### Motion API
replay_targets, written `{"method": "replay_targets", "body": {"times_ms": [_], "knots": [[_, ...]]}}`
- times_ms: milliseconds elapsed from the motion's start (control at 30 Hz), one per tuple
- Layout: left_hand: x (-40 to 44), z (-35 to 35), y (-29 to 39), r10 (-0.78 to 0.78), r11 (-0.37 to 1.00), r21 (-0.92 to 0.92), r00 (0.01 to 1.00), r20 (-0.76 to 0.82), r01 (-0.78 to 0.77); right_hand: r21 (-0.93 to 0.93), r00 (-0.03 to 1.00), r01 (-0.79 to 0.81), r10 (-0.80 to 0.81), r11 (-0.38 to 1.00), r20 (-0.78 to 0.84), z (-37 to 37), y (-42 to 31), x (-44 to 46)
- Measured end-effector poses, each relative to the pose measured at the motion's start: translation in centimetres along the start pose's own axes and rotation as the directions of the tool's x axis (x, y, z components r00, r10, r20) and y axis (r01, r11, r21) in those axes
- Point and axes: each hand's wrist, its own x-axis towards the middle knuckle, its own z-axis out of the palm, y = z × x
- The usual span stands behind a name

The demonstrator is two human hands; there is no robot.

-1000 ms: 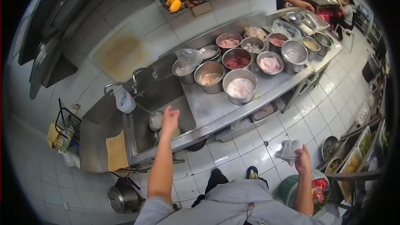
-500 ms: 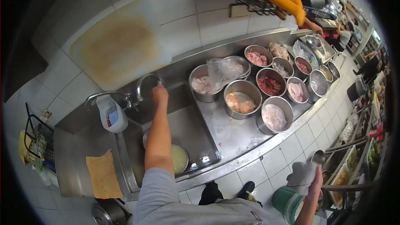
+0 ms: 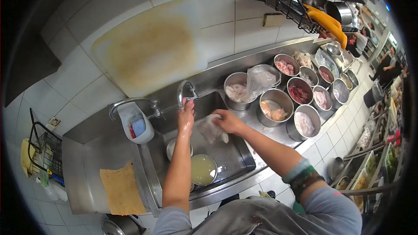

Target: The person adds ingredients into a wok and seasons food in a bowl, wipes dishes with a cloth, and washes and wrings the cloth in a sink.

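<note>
Under the curved spout of the faucet (image 3: 184, 88) is my left hand (image 3: 186, 114), wet, with its fingers stretched up toward the outlet. It appears to hold nothing. My right hand (image 3: 225, 122) reaches over the steel sink (image 3: 209, 98) and grips a limp greyish cloth (image 3: 210, 130), which hangs from the fingers. Below the hands, a round metal bowl with cloudy yellowish liquid (image 3: 203, 169) stands in the basin. Another metal pot (image 3: 173, 150) is partly hidden behind my left forearm.
Several steel pots of raw meat (image 3: 300, 93) crowd the counter at right, one beside a clear plastic bag (image 3: 260, 80). A white plastic container (image 3: 137, 124) sits by the second tap. A tan cloth (image 3: 123, 191) covers part of the left drainboard. Overhead hangs a wire rack (image 3: 285, 2).
My right hand has swung from the far right, near the floor bucket, to over the sink, carrying the greyish cloth. My left hand stays by the spout. The view has shifted.
</note>
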Motion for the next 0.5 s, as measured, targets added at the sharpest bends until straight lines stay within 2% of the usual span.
{"method": "replay_targets", "body": {"times_ms": [33,67,100,167,200,267,300,367,400,433,467,500], "knots": [[-0.9,-0.8,0.6,0.113,0.994,-0.009,0.977,0.180,-0.113,0.018,1.000,0.021,-0.021,1.000,0.023,1.6,-1.2,1.7],[-1.5,-1.9,0.8,0.220,0.975,-0.037,0.911,0.348,-0.221,0.038,0.998,0.042,-0.044,0.998,0.051,3.0,-2.2,3.3],[-1.7,-3.4,0.1,0.218,0.975,-0.031,0.916,0.336,-0.221,0.042,0.997,0.044,-0.047,0.998,0.064,4.2,-2.9,4.7],[-2.6,-6.0,-0.5,0.339,0.816,0.331,0.856,0.391,-0.474,0.147,0.993,0.067,-0.080,0.987,0.082,6.1,-4.4,7.1],[-3.2,-6.5,-0.6,0.340,0.815,0.338,0.862,0.377,-0.470,0.150,0.992,0.070,-0.085,0.986,0.097,6.5,-5.1,7.9],[-4.9,-6.1,-1.4,0.285,0.931,0.123,0.897,0.337,-0.342,-0.035,0.999,-0.042,0.042,0.999,0.014,7.4,-6.1,9.0],[-5.4,-6.3,-1.5,0.277,0.935,0.127,0.905,0.322,-0.331,-0.034,0.998,-0.048,0.049,0.998,0.032,7.7,-5.7,9.6],[-4.9,-6.2,-1.0,-0.052,0.897,0.428,0.937,0.345,-0.108,-0.021,0.999,0.025,-0.024,0.999,0.043,6.8,-4.6,10.3],[-5.8,-6.1,1.6,-0.122,0.824,0.566,0.963,0.238,-0.036,-0.036,0.996,0.052,-0.049,0.998,0.075,5.3,-4.0,10.0],[-4.6,-7.0,0.3,-0.119,0.831,0.556,0.964,0.237,-0.034,-0.055,0.992,0.086,-0.080,0.995,0.102,3.4,-3.4,9.5],[-2.2,-8.1,-1.9,-0.044,0.709,0.692,0.971,0.233,-0.134,-0.070,0.991,0.093,-0.086,0.993,0.105,1.7,-3.0,9.1],[-2.0,-7.6,-0.9,0.030,0.555,0.804,0.971,0.236,-0.212,-0.176,0.951,0.280,-0.247,0.944,0.188,0.2,-2.7,8.5]]}}
